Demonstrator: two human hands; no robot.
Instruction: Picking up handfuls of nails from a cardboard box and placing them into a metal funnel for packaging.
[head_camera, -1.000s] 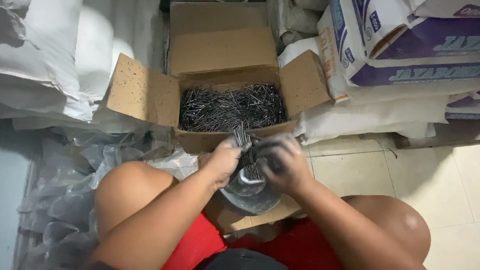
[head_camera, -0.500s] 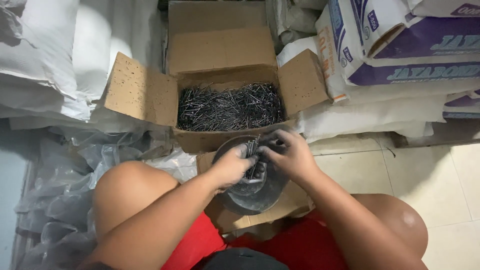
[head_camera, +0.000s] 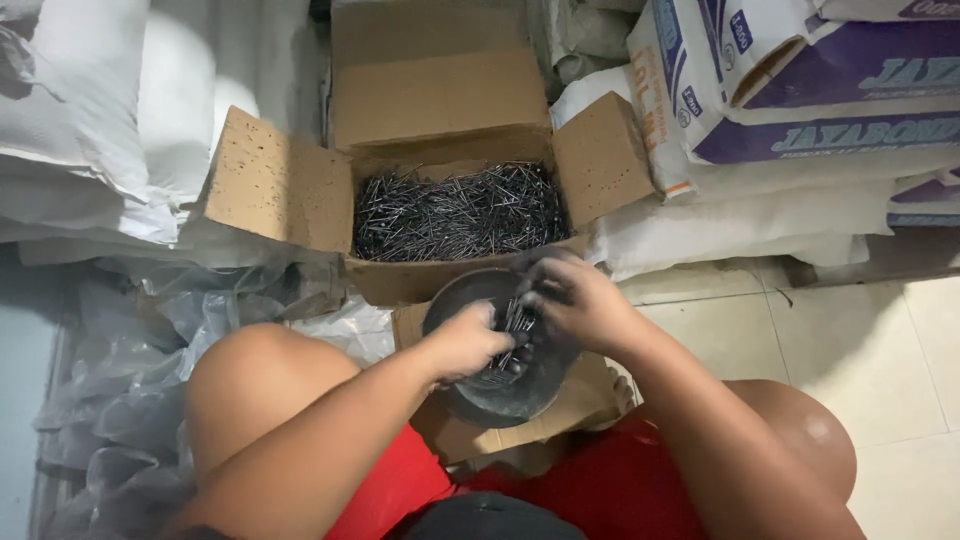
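Note:
An open cardboard box (head_camera: 290, 190) full of dark steel nails (head_camera: 455, 210) stands on the floor in front of me. Just below it sits a round dark metal bowl (head_camera: 460, 295) on a piece of cardboard between my knees. My left hand (head_camera: 462, 342) and my right hand (head_camera: 575, 300) meet over the bowl, both closed around a bundle of nails (head_camera: 517, 325) held above it. More nails lie in the bowl under the hands, mostly hidden.
White sacks (head_camera: 90, 110) are stacked at the left. Printed white and purple sacks (head_camera: 820, 90) are piled at the right. Crumpled clear plastic bags (head_camera: 130, 400) lie at the lower left. Pale floor tiles (head_camera: 880, 350) show at the right.
Both hands came down from the box's front edge with a bundle of nails and now sit lower over the bowl. The view shifted slightly.

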